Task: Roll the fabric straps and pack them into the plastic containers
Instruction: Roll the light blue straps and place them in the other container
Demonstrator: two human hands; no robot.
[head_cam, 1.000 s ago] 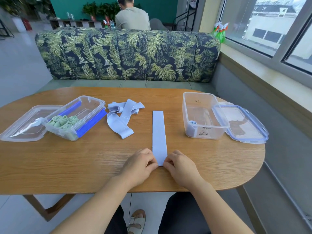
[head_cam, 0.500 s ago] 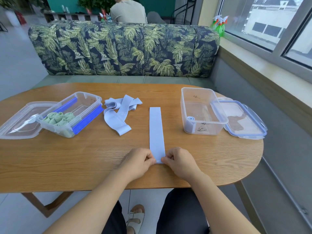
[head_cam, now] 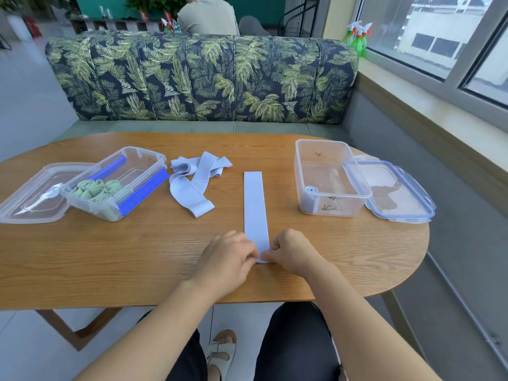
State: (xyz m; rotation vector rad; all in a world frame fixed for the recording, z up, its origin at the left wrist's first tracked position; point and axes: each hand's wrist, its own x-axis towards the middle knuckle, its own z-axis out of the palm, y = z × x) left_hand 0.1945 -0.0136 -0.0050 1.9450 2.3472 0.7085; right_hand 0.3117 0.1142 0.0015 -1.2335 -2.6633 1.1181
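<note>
Head view: low in the centre, left hand point(head_cam: 228, 259) and right hand point(head_cam: 292, 253) curl their fingers point(head_cam: 248, 247) onto the near end of a flat blue strap point(head_cam: 255, 204) on the table point(head_cam: 110, 257), apparently pinching it. Centre right, a clear container point(head_cam: 338, 207) holds one roll point(head_cam: 311, 190).

Both forearms bare, reaching forward from bottom edge, converging. Left hand point(head_cam: 228, 258) and right hand point(head_cam: 292, 251) knuckles up, fingers curled, tips almost meeting. Each seems to pinch near end of strap point(head_cam: 255, 204); fingertips mostly hidden.
</note>
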